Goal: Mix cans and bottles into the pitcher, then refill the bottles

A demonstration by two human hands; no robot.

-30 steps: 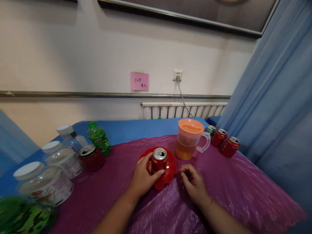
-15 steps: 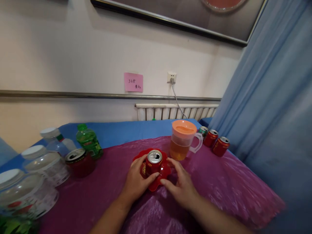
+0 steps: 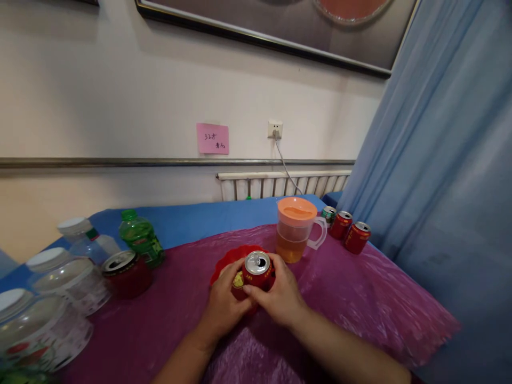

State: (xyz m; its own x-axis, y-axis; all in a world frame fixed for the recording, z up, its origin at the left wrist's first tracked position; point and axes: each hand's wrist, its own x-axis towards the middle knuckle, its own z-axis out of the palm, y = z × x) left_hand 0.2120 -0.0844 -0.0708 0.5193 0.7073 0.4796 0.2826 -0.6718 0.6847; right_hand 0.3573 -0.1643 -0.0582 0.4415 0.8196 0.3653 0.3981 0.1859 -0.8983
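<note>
At left stood the jars (image 3: 76, 281) and a bottle (image 3: 141, 240). The left hand (image 3: 224, 301) held one side of a red can (image 3: 256, 275), over the dish (image 3: 221, 263); the right hand (image 3: 282, 296) held its other side. Further right stood the jug (image 3: 295, 232).

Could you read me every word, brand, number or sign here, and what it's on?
"32": handwritten on the pink note; the characters after and below it are unclear.
Held red can: gold lettering, too small to read.
Cans at the right: lettering too small.
Green bottle, clear jars: labels too blurred.
</note>
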